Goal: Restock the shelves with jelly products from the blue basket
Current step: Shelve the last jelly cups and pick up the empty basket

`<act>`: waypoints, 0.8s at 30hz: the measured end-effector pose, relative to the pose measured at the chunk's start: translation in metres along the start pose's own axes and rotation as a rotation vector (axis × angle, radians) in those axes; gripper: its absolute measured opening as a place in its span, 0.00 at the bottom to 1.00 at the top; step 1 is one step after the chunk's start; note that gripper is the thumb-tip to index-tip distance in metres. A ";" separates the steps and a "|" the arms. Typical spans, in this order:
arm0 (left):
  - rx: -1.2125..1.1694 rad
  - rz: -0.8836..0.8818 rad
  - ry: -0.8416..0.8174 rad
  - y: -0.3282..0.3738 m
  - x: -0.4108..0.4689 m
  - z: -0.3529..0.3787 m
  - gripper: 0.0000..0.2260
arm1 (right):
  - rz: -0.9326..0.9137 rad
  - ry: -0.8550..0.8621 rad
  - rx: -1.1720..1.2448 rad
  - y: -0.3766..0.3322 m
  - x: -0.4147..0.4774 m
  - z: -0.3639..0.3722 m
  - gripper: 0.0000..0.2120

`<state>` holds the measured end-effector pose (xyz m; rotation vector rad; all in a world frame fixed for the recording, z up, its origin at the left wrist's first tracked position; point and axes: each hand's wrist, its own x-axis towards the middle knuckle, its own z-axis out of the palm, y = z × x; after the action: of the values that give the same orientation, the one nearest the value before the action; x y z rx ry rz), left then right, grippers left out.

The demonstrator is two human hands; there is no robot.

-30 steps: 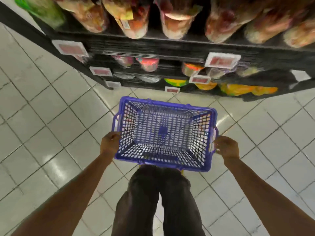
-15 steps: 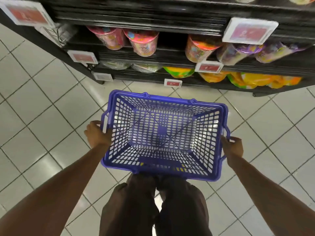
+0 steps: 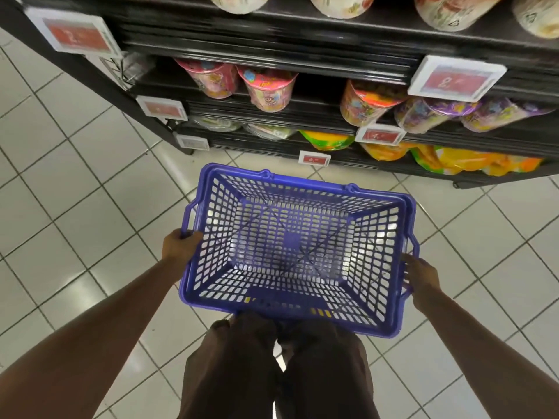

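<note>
Left hand wrapped round the lower end of the side handle, fingers curled under and out of sight, knuckles up. Right hand clamped on the opposite rim just below the other handle; thumb lay along the outside, the fingertips were hidden behind the wall, so how deep they hooked I could not tell. Between the two hands hung the blue basket, carried level in front of the person's thighs, above the dark trousers and clear of the floor. Nothing lay in it: pale floor tiles showed straight through the lattice bottom. Judged it very light as it stood, a stiff moulded plastic shell that would not sag or twist, though the open mesh offers little for a flat palm. Best hold looked to be where the hands were, at the handles or the thick rim, not the thin ribs. One hand at a handle would probably do for an empty basket. Beyond it, close ahead, stood the black shelves: pink-lidded jelly cups on the middle tier lying tilted outward, yellow bags on the lowest, white-framed price tags clipped along the edges. With the basket bare, restocking looked finished or near it.
</note>
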<state>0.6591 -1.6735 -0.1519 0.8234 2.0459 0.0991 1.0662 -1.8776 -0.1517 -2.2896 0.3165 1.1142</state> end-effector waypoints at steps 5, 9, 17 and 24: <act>-0.036 0.027 -0.006 0.013 -0.042 -0.040 0.06 | -0.017 0.018 0.011 -0.019 -0.047 -0.028 0.07; -0.085 0.026 0.011 0.028 -0.096 -0.088 0.05 | -0.025 0.022 -0.003 -0.038 -0.103 -0.059 0.06; -0.216 0.077 0.012 0.043 -0.203 -0.172 0.05 | -0.122 -0.116 0.051 -0.071 -0.210 -0.124 0.01; -0.321 0.094 0.189 0.087 -0.247 -0.205 0.05 | -0.285 -0.169 -0.090 -0.148 -0.257 -0.137 0.08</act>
<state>0.6382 -1.7030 0.1786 0.7284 2.0910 0.5622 1.0585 -1.8462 0.1737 -2.2117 -0.1255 1.1815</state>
